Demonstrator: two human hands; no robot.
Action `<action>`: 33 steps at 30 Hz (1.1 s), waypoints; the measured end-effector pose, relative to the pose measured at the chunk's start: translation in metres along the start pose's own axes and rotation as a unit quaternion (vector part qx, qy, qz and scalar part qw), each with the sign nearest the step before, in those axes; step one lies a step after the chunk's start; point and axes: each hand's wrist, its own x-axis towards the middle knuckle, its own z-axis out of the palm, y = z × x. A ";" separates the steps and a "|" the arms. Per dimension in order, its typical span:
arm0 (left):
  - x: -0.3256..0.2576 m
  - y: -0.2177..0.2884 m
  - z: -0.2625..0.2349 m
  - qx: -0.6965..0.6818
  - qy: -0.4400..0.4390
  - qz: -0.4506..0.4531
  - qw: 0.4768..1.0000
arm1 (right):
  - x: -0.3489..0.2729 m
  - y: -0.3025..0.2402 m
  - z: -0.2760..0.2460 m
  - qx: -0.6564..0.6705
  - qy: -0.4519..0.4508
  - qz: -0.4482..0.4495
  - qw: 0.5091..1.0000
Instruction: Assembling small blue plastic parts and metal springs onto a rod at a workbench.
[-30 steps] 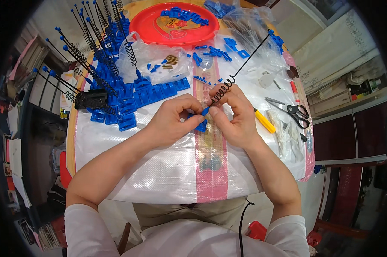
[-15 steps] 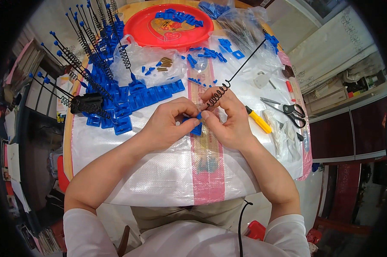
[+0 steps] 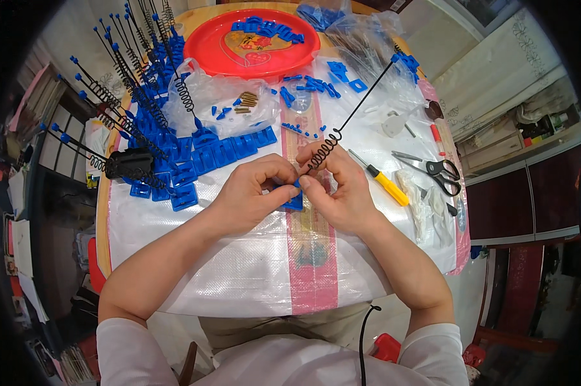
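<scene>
My left hand (image 3: 255, 192) and my right hand (image 3: 337, 190) meet above the middle of the table, fingertips pinched together. Between them is a small blue plastic base (image 3: 295, 204), mostly covered by the fingers. A black coiled spring wire (image 3: 324, 150) rises at a slant from the right fingertips, with a blue piece (image 3: 394, 58) at its far upper end. The right thumb and index finger close on the wire's lower end, while the left thumb and index finger press at the blue base. Their exact contact is hidden.
Blue bases (image 3: 223, 151) stand in rows at left, many with upright coiled wires. A red tray (image 3: 197, 48) holds blue parts at the back. Brass pins (image 3: 247, 100) lie on a plastic bag. A yellow screwdriver (image 3: 391, 188) and black-handled scissors (image 3: 442, 168) lie at right.
Both hands have shifted slightly downward with the spring wire and blue base, still pinched together. More of the screwdriver's shaft shows beside my right hand.
</scene>
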 end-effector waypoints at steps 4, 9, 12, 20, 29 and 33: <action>0.000 0.000 -0.001 -0.006 0.001 -0.011 1.000 | 0.001 0.003 0.001 0.008 0.004 -0.014 1.000; 0.001 0.001 0.000 0.000 0.008 0.000 1.000 | 0.001 0.005 0.000 0.015 -0.002 -0.006 1.000; 0.000 0.000 0.001 0.000 0.015 0.016 1.000 | 0.002 0.000 0.002 0.018 0.000 0.001 1.000; -0.001 0.001 0.002 0.003 0.020 0.022 1.000 | 0.001 0.002 0.000 0.017 0.000 -0.001 1.000; -0.001 0.001 0.002 0.014 0.012 0.015 1.000 | 0.000 0.001 -0.002 0.002 -0.003 0.003 1.000; -0.001 0.002 0.001 0.028 0.024 0.008 0.999 | 0.000 -0.002 -0.009 0.013 0.004 0.026 1.000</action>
